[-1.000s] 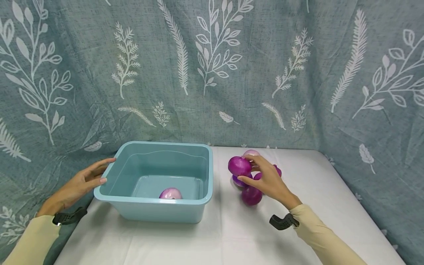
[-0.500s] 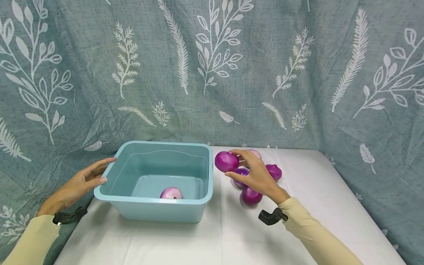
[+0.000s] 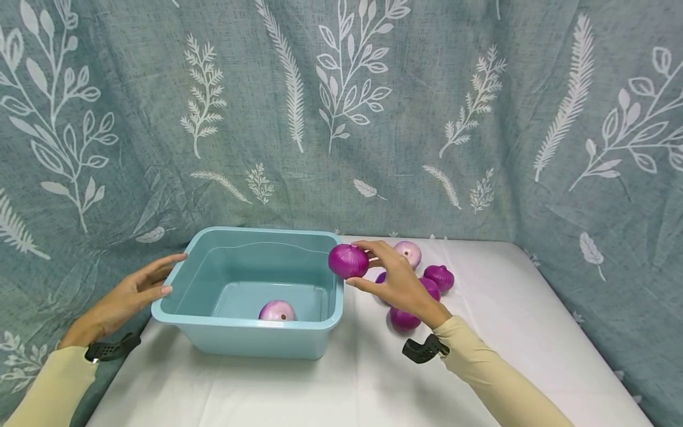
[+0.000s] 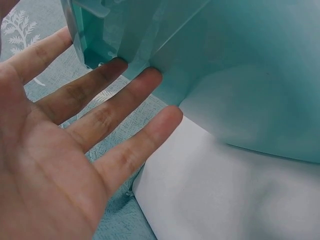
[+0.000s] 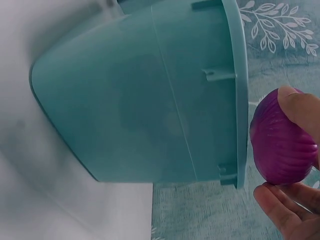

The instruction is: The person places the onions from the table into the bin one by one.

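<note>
While the left hand [image 3: 125, 299] steadies itself along the tub's left rim, fingers loosely straight and spread, all the action is over on the other side! Right hand [image 3: 400, 281] there, thumb and fingers pinching a purple onion [image 3: 348, 261], and that onion is up at the right rim of the blue tub [image 3: 251, 341]. Just above the edge, says the right wrist view; touching or not, I can't tell. Down inside the tub, near the front wall, sits one pale onion [image 3: 276, 310]. Out on the white table [image 3: 363, 385], to the tub's right, there's a bunch: a pink onion [image 3: 408, 253] at the back, a pointed onion [image 3: 440, 277] farthest right, a half-covered onion [image 3: 431, 288] beside it, a front onion [image 3: 404, 319] closest to us, and a violet onion [image 3: 381, 279] peeking out from behind the right hand. Leafy blue-green cloth [image 3: 341, 190] hangs behind it all.
</note>
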A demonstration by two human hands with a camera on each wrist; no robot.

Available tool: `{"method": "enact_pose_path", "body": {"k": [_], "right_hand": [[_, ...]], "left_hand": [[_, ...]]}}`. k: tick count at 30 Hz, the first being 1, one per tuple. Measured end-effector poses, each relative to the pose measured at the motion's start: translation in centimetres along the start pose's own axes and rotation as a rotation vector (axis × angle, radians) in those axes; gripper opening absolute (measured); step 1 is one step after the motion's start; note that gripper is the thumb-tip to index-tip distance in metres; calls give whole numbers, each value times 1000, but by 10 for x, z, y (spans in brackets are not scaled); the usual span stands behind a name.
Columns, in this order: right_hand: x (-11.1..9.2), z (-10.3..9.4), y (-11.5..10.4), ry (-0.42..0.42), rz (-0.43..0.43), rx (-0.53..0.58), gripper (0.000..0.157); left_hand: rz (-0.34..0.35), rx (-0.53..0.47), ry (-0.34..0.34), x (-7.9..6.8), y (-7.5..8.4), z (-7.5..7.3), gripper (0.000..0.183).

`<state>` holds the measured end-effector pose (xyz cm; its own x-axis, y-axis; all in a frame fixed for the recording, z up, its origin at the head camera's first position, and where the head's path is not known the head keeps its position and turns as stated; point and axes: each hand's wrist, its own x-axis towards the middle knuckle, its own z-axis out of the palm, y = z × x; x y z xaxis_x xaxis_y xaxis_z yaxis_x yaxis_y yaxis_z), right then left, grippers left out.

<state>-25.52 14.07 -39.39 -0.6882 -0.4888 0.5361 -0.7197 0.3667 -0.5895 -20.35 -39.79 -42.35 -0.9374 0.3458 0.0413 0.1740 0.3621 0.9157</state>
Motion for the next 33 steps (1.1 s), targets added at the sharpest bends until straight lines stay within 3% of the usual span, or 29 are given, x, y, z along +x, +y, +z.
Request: {"method": "enact_pose_path", "body": {"k": [4,20,26,33], "right_hand": [[4,6,-2,-5,-41,17,69],[8,19,-6,-58,-59,42,63],[-7,6,12,-36,-4,-13,61],[-37,-22,46,18,75,-141,58]], "left_hand": [[-4,-10,-4,0,-1,0,64],[4,-10,-12,0,-1,-1,63],[27,47,-17,0,-1,-3,63],[24,48,-24,-1,-2,-3,63]]}}
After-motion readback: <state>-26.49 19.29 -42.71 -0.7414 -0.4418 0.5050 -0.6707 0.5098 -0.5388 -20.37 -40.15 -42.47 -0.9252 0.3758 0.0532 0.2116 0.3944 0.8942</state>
